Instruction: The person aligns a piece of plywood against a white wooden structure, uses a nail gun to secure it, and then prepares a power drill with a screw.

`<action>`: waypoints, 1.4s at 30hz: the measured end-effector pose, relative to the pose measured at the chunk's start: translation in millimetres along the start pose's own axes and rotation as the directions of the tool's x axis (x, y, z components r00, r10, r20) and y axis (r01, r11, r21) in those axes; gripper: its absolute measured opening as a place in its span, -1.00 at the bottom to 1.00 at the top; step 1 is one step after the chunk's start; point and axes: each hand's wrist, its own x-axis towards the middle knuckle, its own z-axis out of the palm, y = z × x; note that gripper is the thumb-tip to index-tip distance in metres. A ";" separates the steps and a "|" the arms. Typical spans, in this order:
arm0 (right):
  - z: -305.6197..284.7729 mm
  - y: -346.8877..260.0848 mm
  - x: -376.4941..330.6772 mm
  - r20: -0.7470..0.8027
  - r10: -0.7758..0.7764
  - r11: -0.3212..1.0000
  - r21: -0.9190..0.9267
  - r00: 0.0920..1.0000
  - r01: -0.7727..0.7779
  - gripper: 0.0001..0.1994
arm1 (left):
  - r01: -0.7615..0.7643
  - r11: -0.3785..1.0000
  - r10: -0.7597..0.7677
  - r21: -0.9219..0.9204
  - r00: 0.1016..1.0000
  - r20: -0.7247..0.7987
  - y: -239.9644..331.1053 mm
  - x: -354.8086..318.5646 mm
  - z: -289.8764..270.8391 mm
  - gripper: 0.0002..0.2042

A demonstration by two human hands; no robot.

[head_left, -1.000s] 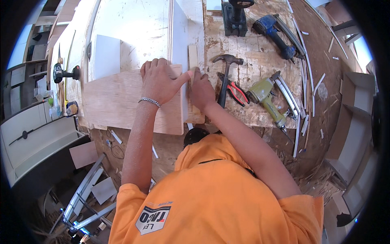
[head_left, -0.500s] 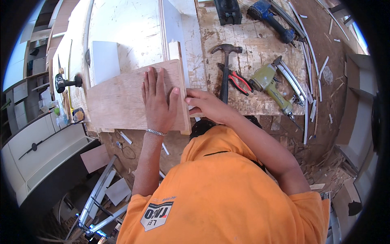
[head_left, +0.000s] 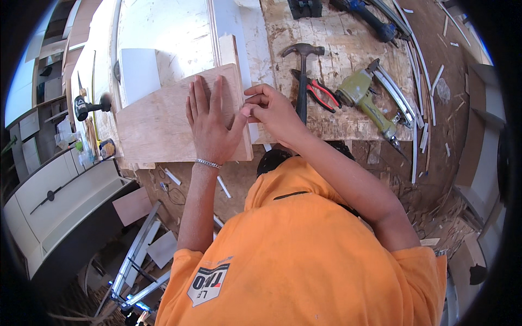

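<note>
A reddish-brown plywood board [head_left: 157, 127] lies over the near edge of the workbench. My left hand [head_left: 211, 125] presses flat on it with the fingers stretched out and the thumb reaching to the board's right edge. A narrow wooden strip [head_left: 228, 50] shows beyond the board's far right corner; the rest of it is hidden under the board. At that right edge, my right hand [head_left: 274, 115] has bent fingers drawn together close to the left thumb. Whatever sits between those fingertips is too small or hidden to make out.
Right of my hands lie a claw hammer [head_left: 302, 76], red-handled pliers [head_left: 319, 95] and a green air nailer [head_left: 361, 98]. A blue tool [head_left: 372, 22] is farther off. Black drill [head_left: 89, 107] at left; white panel [head_left: 138, 73] behind the board. Offcuts litter the floor.
My right hand has shifted from gripping the board's edge to bent fingers beside my left thumb. The strip's near end, which stuck out below the board, no longer shows. The view has shifted slightly.
</note>
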 end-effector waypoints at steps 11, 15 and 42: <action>2.8 0.4 5.9 -0.066 -0.040 0.998 0.046 0.997 0.043 -0.75 | -0.002 1.000 -0.001 0.025 0.996 0.093 4.5 0.0 -3.5 0.03; 5.4 -0.9 -4.5 -0.080 -0.022 0.999 -0.037 0.997 0.019 -0.61 | 0.030 0.999 -0.029 -0.016 0.997 0.077 9.9 0.1 0.3 0.03; 37.6 3.6 -31.5 -0.126 -0.288 0.820 -0.545 0.949 0.176 -0.36 | 0.218 0.967 -0.229 0.129 0.970 0.079 2.8 80.2 6.6 -0.36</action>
